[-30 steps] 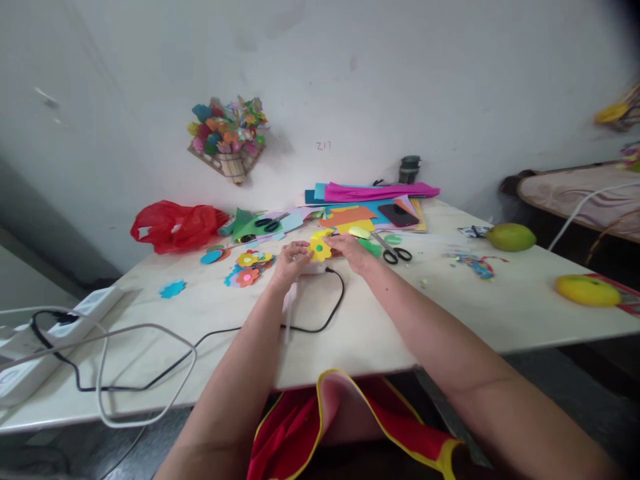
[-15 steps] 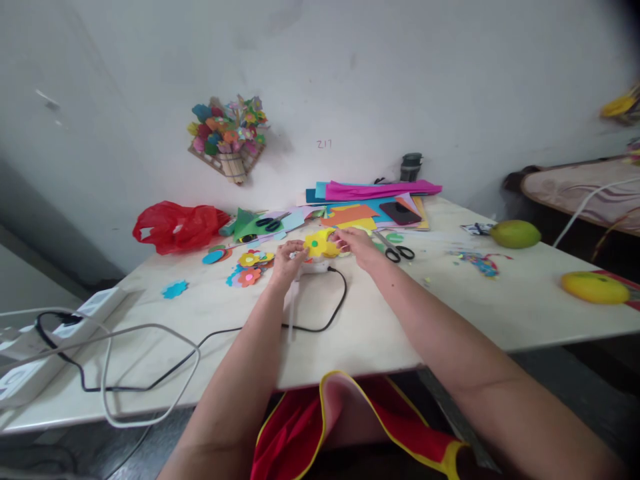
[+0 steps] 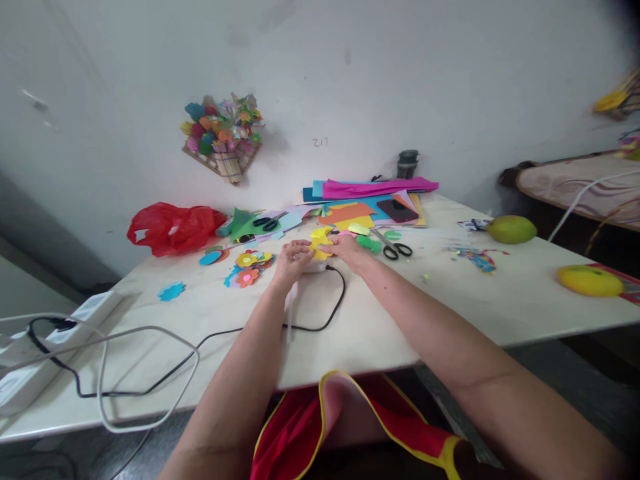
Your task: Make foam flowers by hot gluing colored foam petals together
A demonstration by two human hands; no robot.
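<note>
A yellow paper flower (image 3: 321,248) is held up between my two hands above the middle of the table. My left hand (image 3: 293,260) pinches its left side. My right hand (image 3: 347,249) grips its right edge with thumb and fingers. Under the hands lies a white glue gun (image 3: 315,267), mostly covered, with a clear glue stick (image 3: 290,313) pointing toward me and a black cord (image 3: 343,293). Left of my left hand is a pile of cut paper flowers (image 3: 247,267). A green roll-like item (image 3: 369,243) lies just beyond my right wrist.
Black-handled scissors (image 3: 397,249) lie right of my right hand; another pair (image 3: 267,223) is farther back. Coloured sheets (image 3: 350,213) carry a phone (image 3: 397,211). A red plastic bag (image 3: 175,228), blue flower (image 3: 172,291), power strip (image 3: 60,347) and loose cables are at left, two mangoes (image 3: 511,229) at right.
My hands have come closer together around the yellow flower, and the flower has turned so its green centre no longer shows. The whole view has shifted slightly.
</note>
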